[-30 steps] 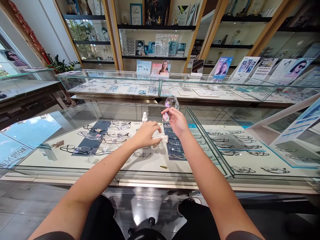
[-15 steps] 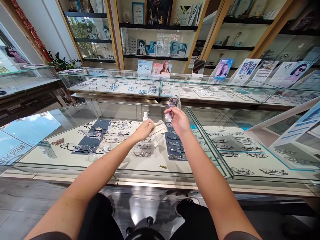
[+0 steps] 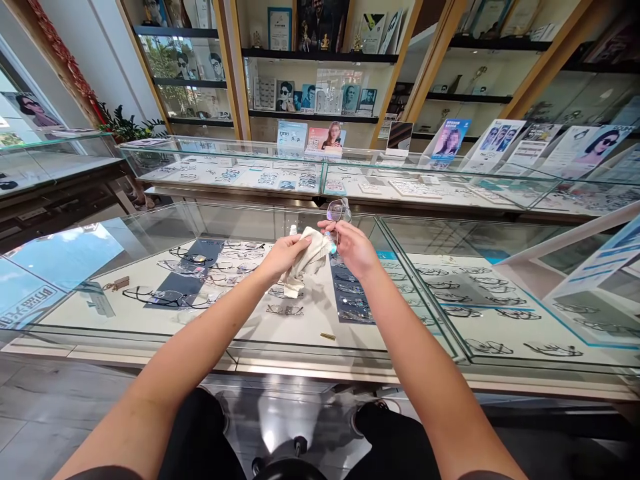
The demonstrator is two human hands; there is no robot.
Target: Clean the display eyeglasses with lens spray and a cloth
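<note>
Pinched in my left hand (image 3: pixel 286 256) is a cream cloth (image 3: pixel 306 261), which hangs down over the glass counter. A pair of thin-framed eyeglasses (image 3: pixel 335 211) is held up by my right hand (image 3: pixel 354 248), one lens above the fingers and the other beside the cloth's right edge. The cloth's edge meets or overlaps the lower lens; exact contact is hard to tell. Behind my left hand a small white bottle (image 3: pixel 293 229) shows its top.
Rows of eyeglasses (image 3: pixel 285 309) lie inside the glass counter (image 3: pixel 310 353), with a small gold-coloured piece (image 3: pixel 328 336) near its front. A second display case (image 3: pixel 225 190) runs behind. At the right stands a slanted sign (image 3: pixel 595 250).
My left hand has moved slightly left and up, and the cloth is spread taller and hangs lower. The eyeglasses have shifted left, bringing the lower lens beside the cloth.
</note>
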